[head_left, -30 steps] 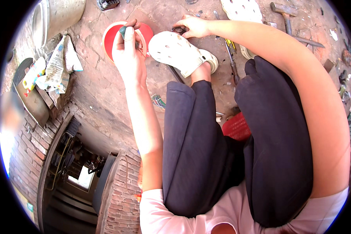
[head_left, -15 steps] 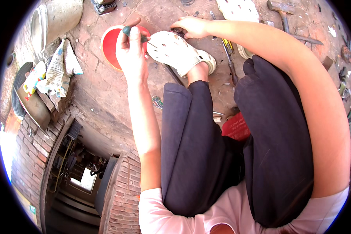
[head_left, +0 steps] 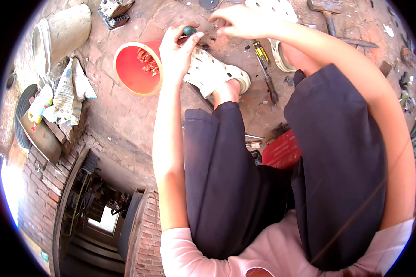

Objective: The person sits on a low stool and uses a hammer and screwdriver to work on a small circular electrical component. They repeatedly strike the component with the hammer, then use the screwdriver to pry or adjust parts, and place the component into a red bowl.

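- On the brick floor (head_left: 125, 115), just left of the left hand: round orange plastic bowl (head_left: 136, 69) with reddish bits inside.
- Under both hands: white perforated clog (head_left: 215, 74); beside it, yellow-handled screwdriver (head_left: 262, 54).
- Left hand (head_left: 178, 51): fingers curled tight around a small dark-green round-ended handle (head_left: 188, 31), above the clog.
- Right hand (head_left: 238, 21): fingertips pinched together; what is pinched, too small to tell.
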The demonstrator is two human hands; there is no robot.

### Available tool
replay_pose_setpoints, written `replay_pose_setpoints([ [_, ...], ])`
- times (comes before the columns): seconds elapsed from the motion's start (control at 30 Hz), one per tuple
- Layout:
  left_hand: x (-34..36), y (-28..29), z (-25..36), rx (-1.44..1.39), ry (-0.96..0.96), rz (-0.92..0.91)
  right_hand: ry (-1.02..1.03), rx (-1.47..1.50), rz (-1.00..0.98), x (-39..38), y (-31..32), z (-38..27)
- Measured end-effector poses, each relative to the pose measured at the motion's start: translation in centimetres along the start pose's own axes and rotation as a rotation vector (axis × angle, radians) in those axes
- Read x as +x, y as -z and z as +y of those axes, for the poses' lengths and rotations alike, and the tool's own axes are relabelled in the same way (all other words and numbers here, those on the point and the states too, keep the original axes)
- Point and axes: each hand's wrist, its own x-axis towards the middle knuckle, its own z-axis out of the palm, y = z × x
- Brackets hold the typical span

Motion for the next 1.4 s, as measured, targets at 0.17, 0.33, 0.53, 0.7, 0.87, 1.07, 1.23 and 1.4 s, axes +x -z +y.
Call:
replay_pose_setpoints([
  [0.17,0.4,0.7,-0.7,0.245,-0.006,-0.029,-0.313,0.203,0.368,-5.9,7.5,-2.0],
  [0.33,0.9,0.6,-0.7,0.346,0.019,-0.041,-0.486,-0.040,0.604,-13.8,8.4,3.2],
  [0.53,1.5,-0.4,0.1,0.393,0.008,-0.065,-0.627,-0.314,0.698,-20.7,7.5,8.4],
  [0.7,1.9,0.3,-0.8,0.444,-0.022,-0.104,-0.735,-0.181,0.666,-21.9,6.2,8.7],
  [0.87,2.1,1.0,-1.4,0.419,0.056,-0.135,-0.780,-0.140,0.592,-21.4,6.5,9.2],
  [1.07,2.7,1.6,-1.5,0.438,0.115,-0.216,-0.844,-0.140,0.548,-21.4,6.8,10.6],
  [1.23,2.8,2.8,-2.8,0.431,0.152,-0.263,-0.765,-0.049,0.527,-22.1,7.6,12.3],
  [1.4,3.1,3.2,-1.8,0.128,0.297,-0.303,-0.739,0.182,0.564,-22.4,8.0,13.9],
])
